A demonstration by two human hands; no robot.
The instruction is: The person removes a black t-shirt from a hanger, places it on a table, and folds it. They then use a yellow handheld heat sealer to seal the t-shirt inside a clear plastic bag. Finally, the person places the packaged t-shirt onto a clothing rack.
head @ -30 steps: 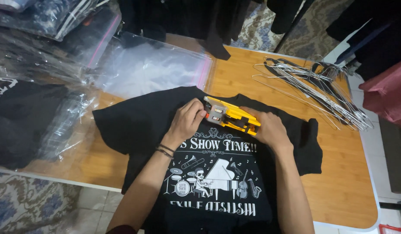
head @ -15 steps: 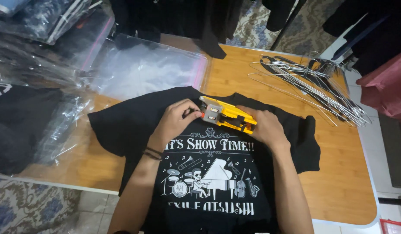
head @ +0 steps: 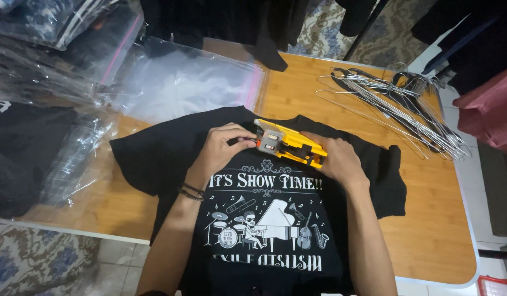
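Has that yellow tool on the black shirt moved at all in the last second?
No. The yellow tool lies at the same spot at the collar, just above the white print on the black T-shirt, held by both hands as before.

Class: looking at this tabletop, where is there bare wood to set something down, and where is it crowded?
Bare table lies right of the black T-shirt, below the wire hangers; a smaller patch sits between hangers and clear bag. The left side is crowded with plastic-wrapped garments.
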